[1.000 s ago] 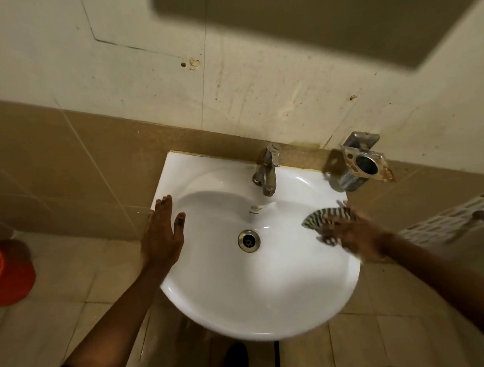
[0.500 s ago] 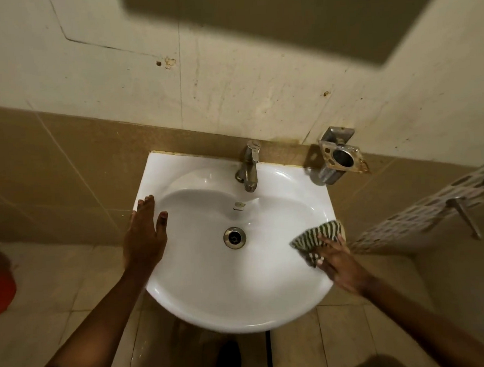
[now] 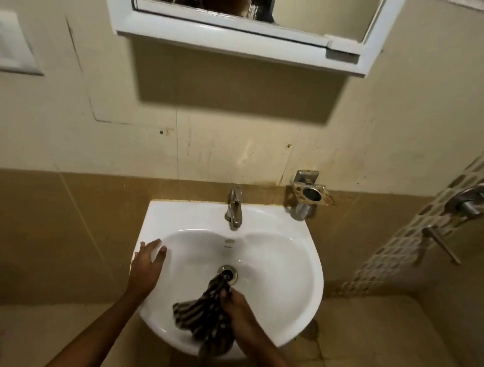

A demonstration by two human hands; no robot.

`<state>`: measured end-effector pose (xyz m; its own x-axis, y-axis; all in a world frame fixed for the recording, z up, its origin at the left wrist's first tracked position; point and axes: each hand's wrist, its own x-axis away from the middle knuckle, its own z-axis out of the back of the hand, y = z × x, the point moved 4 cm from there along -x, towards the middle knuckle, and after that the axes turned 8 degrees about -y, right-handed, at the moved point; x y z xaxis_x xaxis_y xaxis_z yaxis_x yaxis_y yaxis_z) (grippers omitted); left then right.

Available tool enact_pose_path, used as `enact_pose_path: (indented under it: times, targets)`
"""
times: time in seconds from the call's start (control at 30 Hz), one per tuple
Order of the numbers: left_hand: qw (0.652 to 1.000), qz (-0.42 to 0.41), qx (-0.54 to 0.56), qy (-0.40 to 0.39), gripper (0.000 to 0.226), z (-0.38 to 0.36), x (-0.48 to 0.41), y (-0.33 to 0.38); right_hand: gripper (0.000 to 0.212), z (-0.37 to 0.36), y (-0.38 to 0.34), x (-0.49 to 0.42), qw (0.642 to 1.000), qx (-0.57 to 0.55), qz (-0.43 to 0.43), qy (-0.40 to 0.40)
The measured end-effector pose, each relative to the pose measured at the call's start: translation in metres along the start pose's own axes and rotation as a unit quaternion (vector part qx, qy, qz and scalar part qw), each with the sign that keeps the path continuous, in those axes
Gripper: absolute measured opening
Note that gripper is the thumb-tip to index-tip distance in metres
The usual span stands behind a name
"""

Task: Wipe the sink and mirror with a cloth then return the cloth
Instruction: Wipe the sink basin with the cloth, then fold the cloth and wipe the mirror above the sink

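Striped dark cloth [image 3: 206, 318] is bunched in the right hand [image 3: 237, 308], whose fingers are clamped on it low in the basin, at about 6 o'clock from the drain [image 3: 227, 272]; one corner of the cloth reaches up to touch the drain's edge, another hangs over the sink's front rim. The left hand [image 3: 146, 264] lies flat with fingers spread, holding nothing, braced on the rim of the white ceramic sink [image 3: 282, 254] at 9 o'clock. The faucet [image 3: 234, 209] stands at 12 o'clock, a metal holder [image 3: 309, 194] at 1 o'clock on the wall. The mirror [image 3: 303, 6] hangs above, seemingly not yet wiped. To wipe well, I judge the cloth should be flattened under the palm and swept in overlapping arcs around the bowl, then along the rim and faucet base.
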<state>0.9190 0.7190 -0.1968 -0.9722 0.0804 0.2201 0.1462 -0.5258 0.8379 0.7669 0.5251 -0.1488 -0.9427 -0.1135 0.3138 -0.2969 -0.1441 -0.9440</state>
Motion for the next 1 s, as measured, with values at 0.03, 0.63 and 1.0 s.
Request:
enact_pose_path:
  times: [0.03,0.63,1.0]
  targets:
    - [0.999,-0.011,0.039,-0.020,0.031,0.002,0.004,0.011,0.043,0.011,-0.013,0.000,0.998,-0.055,0.005,0.014]
    - [0.905,-0.146,0.226,-0.329,0.023,-0.014,0.063,0.198,0.047,0.049,-0.114,0.049,0.909,0.308,0.279,0.039]
    - [0.880,-0.255,0.061,-0.396,0.047,0.019,0.079,0.232,0.029,0.085,-0.139,0.022,0.935,0.315,0.151,-0.063]
